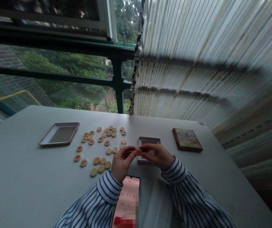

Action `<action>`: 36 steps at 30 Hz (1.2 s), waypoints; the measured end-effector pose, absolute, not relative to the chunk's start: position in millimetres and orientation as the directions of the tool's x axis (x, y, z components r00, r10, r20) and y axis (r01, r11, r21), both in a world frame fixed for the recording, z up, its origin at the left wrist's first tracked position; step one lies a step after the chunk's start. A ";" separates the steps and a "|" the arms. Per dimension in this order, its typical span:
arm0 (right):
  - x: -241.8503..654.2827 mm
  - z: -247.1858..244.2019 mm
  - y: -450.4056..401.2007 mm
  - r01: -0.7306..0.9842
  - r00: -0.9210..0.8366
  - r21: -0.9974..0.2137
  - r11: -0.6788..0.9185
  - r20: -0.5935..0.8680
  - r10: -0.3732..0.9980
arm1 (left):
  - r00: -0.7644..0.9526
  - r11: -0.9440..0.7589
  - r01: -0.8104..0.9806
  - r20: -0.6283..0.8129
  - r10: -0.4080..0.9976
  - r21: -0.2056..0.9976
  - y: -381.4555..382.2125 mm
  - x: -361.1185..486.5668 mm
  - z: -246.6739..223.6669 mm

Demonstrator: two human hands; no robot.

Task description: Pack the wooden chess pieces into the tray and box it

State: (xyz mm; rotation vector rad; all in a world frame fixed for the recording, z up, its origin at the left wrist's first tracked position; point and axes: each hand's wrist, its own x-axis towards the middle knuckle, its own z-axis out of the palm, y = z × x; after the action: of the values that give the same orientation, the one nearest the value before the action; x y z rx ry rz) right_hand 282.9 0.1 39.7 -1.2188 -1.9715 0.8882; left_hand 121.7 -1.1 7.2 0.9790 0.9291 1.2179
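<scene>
Between my two hands is a round wooden xiangqi piece [139,152] with a red character facing me. The fingertips of my left hand [123,160] pinch its left edge, and my right hand [158,154] pinches its right edge. Just behind the right hand sits an open box tray [149,138], partly covered by that hand. To the left of my hands, several more xiangqi pieces [101,168] lie scattered. Some show red or dark characters, such as a red-marked piece [84,162]; others show plain faces.
A phone [127,199] with a running timer lies below my left hand on the white table [43,183]. An upturned lid or shallow tray [59,134] rests at far left. A flat decorated box [187,139] sits at right. A string curtain [173,63] hangs behind the table.
</scene>
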 end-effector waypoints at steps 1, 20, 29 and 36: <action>282.5 39.5 0.0 0.475 -0.358 -0.813 0.337 0.171 0.918 | 0.113 0.082 -0.304 -0.049 0.992 0.949 -0.9 121.6 6.3; 284.8 40.6 0.0 0.501 -0.370 -0.800 0.331 0.147 0.917 | 0.113 0.146 -0.317 -0.116 0.987 0.937 -1.5 123.2 6.8; 286.3 34.8 1.2 0.495 -0.352 -0.809 0.317 0.147 0.924 | 0.129 0.163 -0.368 -0.123 0.984 0.915 -1.5 122.7 -0.3; 282.8 40.3 -0.7 0.501 -0.345 -0.817 0.286 0.115 0.932 | 0.129 0.193 -0.361 -0.156 0.979 0.913 -1.3 123.0 1.4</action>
State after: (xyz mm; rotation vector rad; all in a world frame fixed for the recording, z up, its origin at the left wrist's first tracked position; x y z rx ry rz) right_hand 282.8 -0.7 40.3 -1.2790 -1.9604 0.9292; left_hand 123.0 -1.3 1.4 0.8478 0.9402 1.1667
